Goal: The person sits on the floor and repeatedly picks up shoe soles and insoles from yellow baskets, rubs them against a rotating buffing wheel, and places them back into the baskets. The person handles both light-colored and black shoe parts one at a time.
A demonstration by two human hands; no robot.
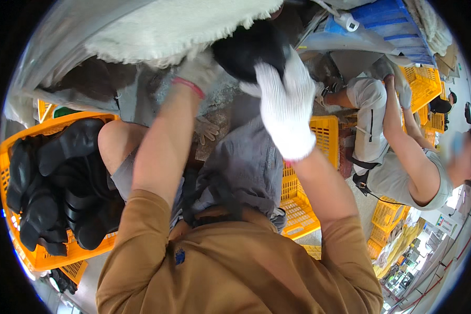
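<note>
Right hand [285,104], white-gloved, held black piece [250,49] by lower right edge, beside right end of fluffy white pad [183,31]; contact between those two I could not tell. Edge grip likely kept piece's face clear. Left hand [198,70] blurred at piece's left; could not tell if gripping, perhaps steadying. Orange crate [39,261] stood left, probably for reach. Counted: one held piece, one pad, one loose glove [206,131]; crated black pieces [44,212] overlapped, uncountable.

Blue ribbed panel [387,23] at upper right, white fitting [346,22] on a cable [327,7] near it, co-worker [403,141] in grey top [397,180] at right, yellow crates [387,213] near the co-worker.
</note>
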